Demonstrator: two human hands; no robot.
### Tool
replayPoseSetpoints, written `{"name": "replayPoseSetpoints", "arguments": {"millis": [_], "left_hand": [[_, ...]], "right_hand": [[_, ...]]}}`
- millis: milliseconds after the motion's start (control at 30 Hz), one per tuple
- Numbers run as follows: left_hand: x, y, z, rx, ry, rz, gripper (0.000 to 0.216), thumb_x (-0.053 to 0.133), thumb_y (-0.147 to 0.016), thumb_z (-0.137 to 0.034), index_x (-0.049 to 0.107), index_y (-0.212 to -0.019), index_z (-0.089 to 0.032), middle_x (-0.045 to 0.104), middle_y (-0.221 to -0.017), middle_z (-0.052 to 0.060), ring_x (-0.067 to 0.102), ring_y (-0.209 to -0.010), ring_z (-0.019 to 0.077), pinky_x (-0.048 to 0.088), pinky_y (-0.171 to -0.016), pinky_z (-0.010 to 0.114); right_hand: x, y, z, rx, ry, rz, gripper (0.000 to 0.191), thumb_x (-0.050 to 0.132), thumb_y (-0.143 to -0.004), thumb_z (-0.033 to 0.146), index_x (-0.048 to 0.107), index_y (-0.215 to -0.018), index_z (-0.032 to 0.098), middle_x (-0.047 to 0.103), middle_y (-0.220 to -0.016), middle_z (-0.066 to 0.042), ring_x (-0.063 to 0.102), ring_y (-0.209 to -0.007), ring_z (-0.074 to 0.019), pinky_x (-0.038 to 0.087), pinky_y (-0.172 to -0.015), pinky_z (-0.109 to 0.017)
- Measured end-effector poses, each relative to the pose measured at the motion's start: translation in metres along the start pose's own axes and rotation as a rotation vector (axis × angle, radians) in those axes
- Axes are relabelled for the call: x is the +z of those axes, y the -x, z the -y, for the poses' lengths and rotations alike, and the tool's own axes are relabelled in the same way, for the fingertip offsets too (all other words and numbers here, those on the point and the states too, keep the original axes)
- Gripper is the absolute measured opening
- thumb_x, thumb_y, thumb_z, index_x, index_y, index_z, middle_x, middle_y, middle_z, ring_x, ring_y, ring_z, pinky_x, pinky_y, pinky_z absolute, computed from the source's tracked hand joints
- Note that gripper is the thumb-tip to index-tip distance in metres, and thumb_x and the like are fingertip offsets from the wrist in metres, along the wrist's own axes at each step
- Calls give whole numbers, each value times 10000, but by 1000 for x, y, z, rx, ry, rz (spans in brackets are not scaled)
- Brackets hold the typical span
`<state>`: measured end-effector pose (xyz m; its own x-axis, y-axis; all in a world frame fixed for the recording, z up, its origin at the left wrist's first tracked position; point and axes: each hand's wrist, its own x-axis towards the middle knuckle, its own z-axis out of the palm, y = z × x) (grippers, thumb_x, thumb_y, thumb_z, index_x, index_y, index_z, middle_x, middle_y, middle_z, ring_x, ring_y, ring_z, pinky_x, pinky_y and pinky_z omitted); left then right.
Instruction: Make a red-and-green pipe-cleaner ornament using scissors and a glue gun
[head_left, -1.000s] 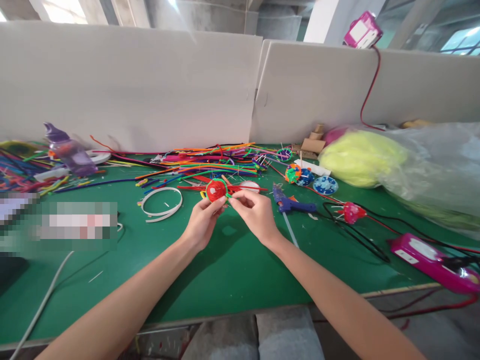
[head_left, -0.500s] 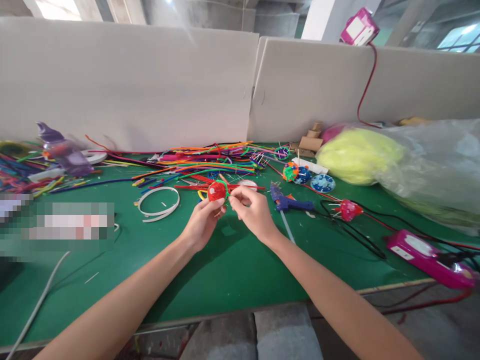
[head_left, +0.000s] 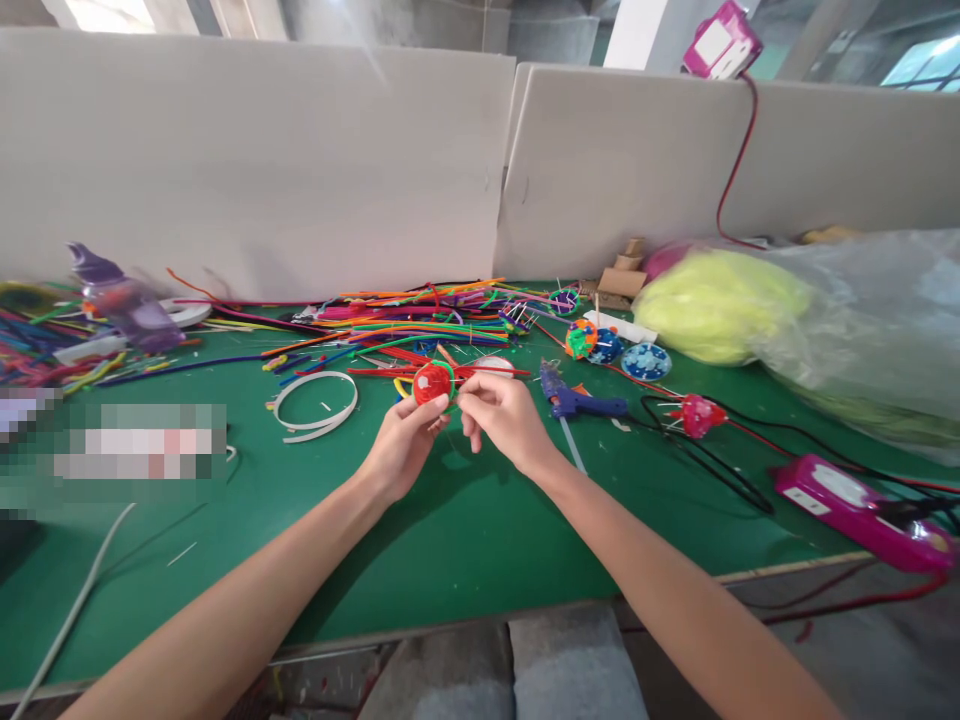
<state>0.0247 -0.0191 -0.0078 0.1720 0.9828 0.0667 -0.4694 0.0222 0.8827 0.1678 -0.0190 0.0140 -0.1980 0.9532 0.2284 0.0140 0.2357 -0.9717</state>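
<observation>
A small red ball-like craft piece [head_left: 432, 382] with a pale spot sits in my left hand [head_left: 397, 440], the thumb and fingers closed around its lower side. A green pipe cleaner [head_left: 451, 378] runs round its right edge. At that green edge my right hand [head_left: 504, 418] pinches with thumb and forefinger, the other fingers curled below. The fingers hide part of the strand. Behind the hands lie red pipe cleaners [head_left: 386, 372] and a white ring-shaped roll [head_left: 495, 366].
A blue glue gun [head_left: 589, 404] lies right of my hands, near a red spiked piece [head_left: 699, 415] and a magenta power strip [head_left: 859, 510]. Left are a coiled white strip [head_left: 315, 376] and a purple bottle [head_left: 131, 305]. Bagged yellow material [head_left: 712, 305] sits back right.
My right hand has shifted slightly, and a finger now hangs lower under the pinch. The red piece has turned a little in my left hand. The view has tilted down very slightly.
</observation>
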Motion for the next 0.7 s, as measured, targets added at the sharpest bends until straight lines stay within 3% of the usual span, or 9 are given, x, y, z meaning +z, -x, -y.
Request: {"name": "replayPoseSetpoints", "arguments": {"millis": [267, 467, 700], "left_hand": [[2, 0, -5, -59, 92, 63, 120, 748, -712, -256, 698, -697, -149, 637, -733, 11, 543, -685, 125, 438, -731, 293], [4, 2, -9, -158, 193, 79, 37, 695, -735, -204, 703, -729, -168, 647, -725, 17, 580, -690, 142, 459, -761, 298], [4, 2, -7, -146, 129, -9, 89, 733, -704, -236, 684, -726, -165, 662, -781, 19, 581, -746, 150, 445, -769, 306]], "right_hand": [[-2, -1, -1, -149, 36, 33, 76, 558, -807, 248, 586, -749, 208, 582, -627, 38, 583, -540, -118, 477, -584, -268], [-1, 1, -1, -204, 86, 23, 77, 552, -826, 223, 603, -770, 213, 614, -679, 24, 599, -594, -133, 485, -651, -292], [0, 0, -5, -205, 102, 8, 84, 549, -840, 247, 593, -773, 221, 591, -629, 34, 571, -515, -130, 463, -588, -292]]}}
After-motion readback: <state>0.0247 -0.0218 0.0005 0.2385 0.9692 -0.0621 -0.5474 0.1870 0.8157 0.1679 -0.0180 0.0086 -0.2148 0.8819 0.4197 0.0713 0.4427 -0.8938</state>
